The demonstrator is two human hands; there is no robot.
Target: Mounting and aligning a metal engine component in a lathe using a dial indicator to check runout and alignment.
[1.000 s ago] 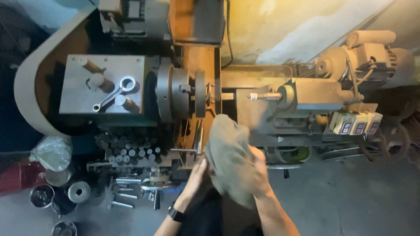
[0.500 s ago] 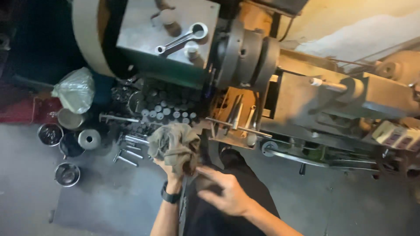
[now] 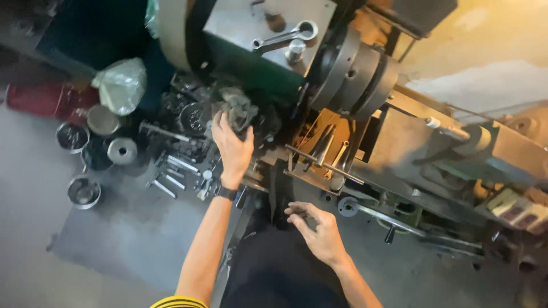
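Observation:
My left hand (image 3: pixel 233 147) reaches forward and grips a crumpled grey rag (image 3: pixel 237 106) over the cluttered shelf in front of a metal lathe (image 3: pixel 354 74). A dark watch sits on that wrist. My right hand (image 3: pixel 317 228) hangs lower, near my dark trousers, fingers loosely spread and holding nothing. The lathe's round chuck (image 3: pixel 357 71) is up and to the right of the rag. A wrench (image 3: pixel 283 38) lies on top of the grey headstock.
Loose bolts and steel rods (image 3: pixel 171 177) lie on the floor left of my arm. Several round tins and metal discs (image 3: pixel 97 145) stand further left, with a bundled plastic bag (image 3: pixel 121 84). The lathe bed and tailstock (image 3: pixel 479 142) stretch to the right.
The rag went from both hands to the left hand alone, which carried it forward onto the shelf. My right hand dropped away toward my legs. The view swung left.

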